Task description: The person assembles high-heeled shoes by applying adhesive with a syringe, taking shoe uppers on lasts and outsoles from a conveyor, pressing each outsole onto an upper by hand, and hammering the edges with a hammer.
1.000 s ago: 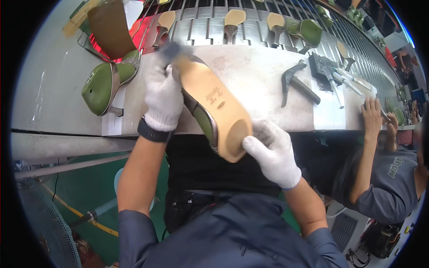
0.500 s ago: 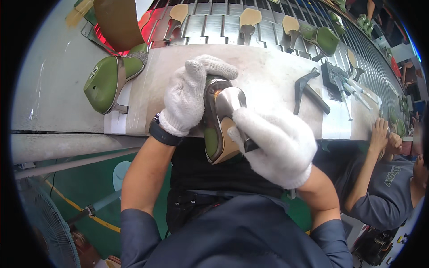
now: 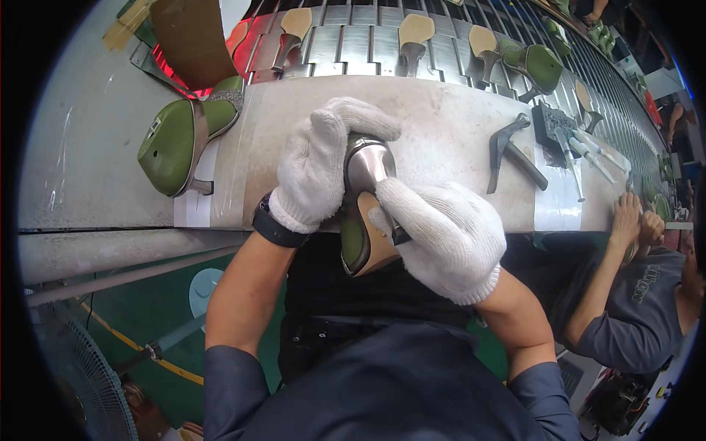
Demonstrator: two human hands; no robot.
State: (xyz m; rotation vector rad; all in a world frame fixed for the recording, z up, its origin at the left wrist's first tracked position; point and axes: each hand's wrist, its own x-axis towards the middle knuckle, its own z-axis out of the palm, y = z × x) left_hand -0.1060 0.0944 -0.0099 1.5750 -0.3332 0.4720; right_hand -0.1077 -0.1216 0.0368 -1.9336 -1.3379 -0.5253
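Note:
A green pointed shoe [image 3: 354, 244] is held bottom up at the table's front edge. My left hand [image 3: 312, 173], in a white knit glove, wraps its heel end, fingers curled over the far end. My right hand [image 3: 452, 239], gloved alike, closes around a shiny grey shoe heel [image 3: 365, 167], whose dark tip shows below the fingers. The heel's broad end lies against the shoe's heel end. Beyond it a tan sole [image 3: 376, 242] covers part of the shoe's underside; the right fingers hide some of it.
Another green heeled shoe [image 3: 173, 151] stands left. Right on the table [image 3: 441, 110] lie a hammer-like tool [image 3: 507, 151], a dark block [image 3: 550, 128] and several syringes [image 3: 588, 154]. A slatted conveyor [image 3: 353, 40] behind carries tan soles with grey heels. A co-worker's hands [image 3: 634, 224] are at right.
The heel has come from a tilted position, with the brownish heel seat partly bare, to lie over the shoe's heel end. My right hand has shifted slightly left.

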